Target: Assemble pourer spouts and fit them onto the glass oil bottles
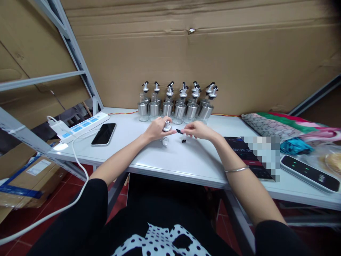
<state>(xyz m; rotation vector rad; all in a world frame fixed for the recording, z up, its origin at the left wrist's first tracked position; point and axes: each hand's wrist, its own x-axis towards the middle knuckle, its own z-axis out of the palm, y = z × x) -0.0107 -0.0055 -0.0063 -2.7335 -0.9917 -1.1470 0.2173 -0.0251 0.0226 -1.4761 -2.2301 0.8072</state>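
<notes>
While both hands meet mid-table, status per item:
Left hand (157, 130): fingers clamped round a small silver metal pourer cap (167, 126), held just above the white table (149, 156).
Right hand (198, 131): fingertips pinched together on a small black rubber plug (179, 131), its tip pointing at the cap, nearly touching it.
Below left hand: a small clear glass bottle piece (165, 141) lying on the table.
Under right hand: two more loose black plugs (183, 141), touching the table.
Beyond both hands: a row of glass-and-steel oil dispenser bottles (177, 106) against the cardboard wall.
Left of left hand: a black phone (104, 134) and a white power strip (81, 127), well apart.
Handling, my read: cap is light, rigid, smooth metal and likely slippery, so grip its body sideways; plug is soft and tiny, so pinch its rear end.
</notes>
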